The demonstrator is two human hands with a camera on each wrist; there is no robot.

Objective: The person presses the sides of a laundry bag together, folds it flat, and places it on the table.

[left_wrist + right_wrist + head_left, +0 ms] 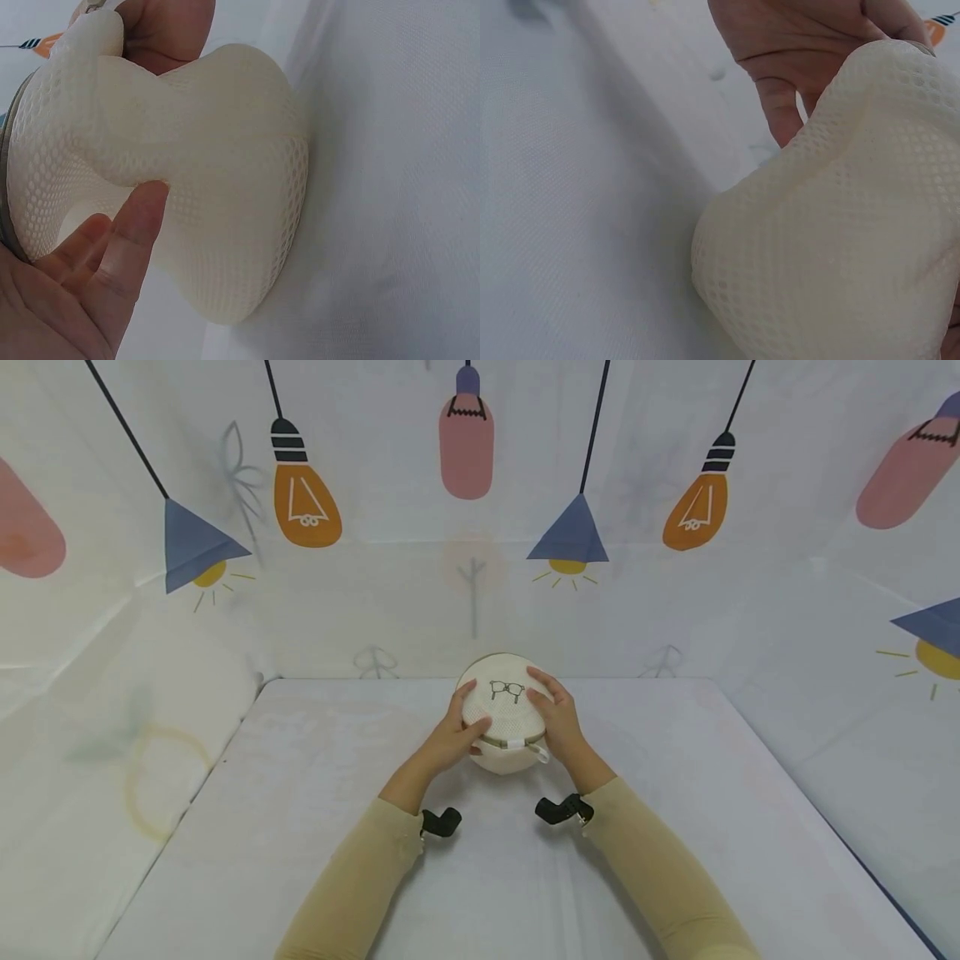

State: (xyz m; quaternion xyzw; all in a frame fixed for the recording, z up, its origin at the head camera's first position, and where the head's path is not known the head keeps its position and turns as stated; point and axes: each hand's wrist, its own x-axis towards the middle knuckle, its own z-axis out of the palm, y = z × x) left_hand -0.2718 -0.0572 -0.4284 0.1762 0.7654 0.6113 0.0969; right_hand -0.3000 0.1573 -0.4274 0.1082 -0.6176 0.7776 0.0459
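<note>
A round cream mesh laundry bag (504, 710) with a glasses drawing on its lid is held between both hands at the far side of the white table. A zipper runs round the lid, with a small white loop (542, 753) at its right front. My left hand (453, 739) grips the bag's left side, thumb on the lid; its lower fingers (124, 255) touch the mesh. My right hand (561, 718) holds the right side, fingertips on the lid. In the right wrist view the soft mesh body (832, 240) hides most of the right hand. The bag's contents cannot be made out.
A white cloth covers the table (315, 868). Behind it hangs a white backdrop (390, 602) printed with lamps and bulbs. Black wrist mounts (441, 822) stick out below beige sleeves (352, 877). The table's left edge meets a white side sheet (90, 693).
</note>
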